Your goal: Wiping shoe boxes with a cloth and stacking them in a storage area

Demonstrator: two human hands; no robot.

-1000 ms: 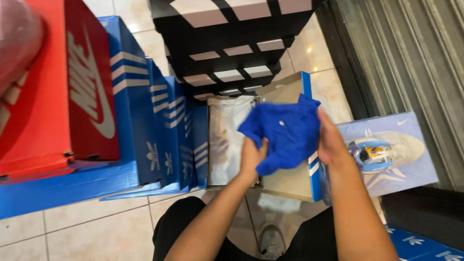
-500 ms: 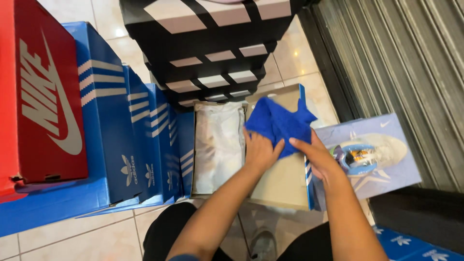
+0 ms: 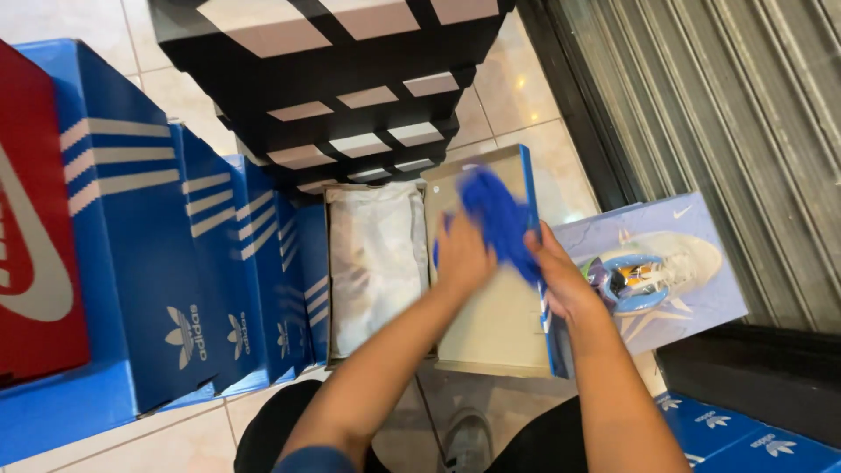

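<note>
blue cloth (image 3: pixel 498 215): bright royal blue, soft fabric, bunched and crumpled, edges motion-blurred so weave and exact outline cannot be told. It is hanging between the 2 hands, rising above both sets of fingers and sitting over the far end of the open lid.
left hand (image 3: pixel 462 256): fingers curled, pinching the cloth's near-left edge; back of hand is facing the camera.
right hand (image 3: pixel 561 278): fingers closed narrow on the cloth's right side, gripping it; thumb side is facing up, just right of the left hand.
open lid (image 3: pixel 491 328): plain beige cardboard inside, blue outer rim showing along its right edge; lying flat directly under both hands.
shoe box (image 3: pixel 377 263): open, lying just left of the left hand, touching the lid's left edge; filled with crumpled white wrapping paper (image 3: pixel 378 250) that is covering whatever lies beneath.
pale blue box (image 3: pixel 653 271): just right of the right hand, lid printed with a white and blue sneaker picture; lying flat on the tile floor (image 3: pixel 526 96).
black boxes (image 3: pixel 342 79): 4 or so stacked beyond the hands, black with pale stripes.
blue striped boxes (image 3: pixel 175 263): row standing on end, far left of the left hand, 3 white stripes each.
red box (image 3: pixel 35 263): leftmost, beyond the blue row.
metal shutter (image 3: pixel 727 114): grey, ribbed, beyond and right of the right hand.
</note>
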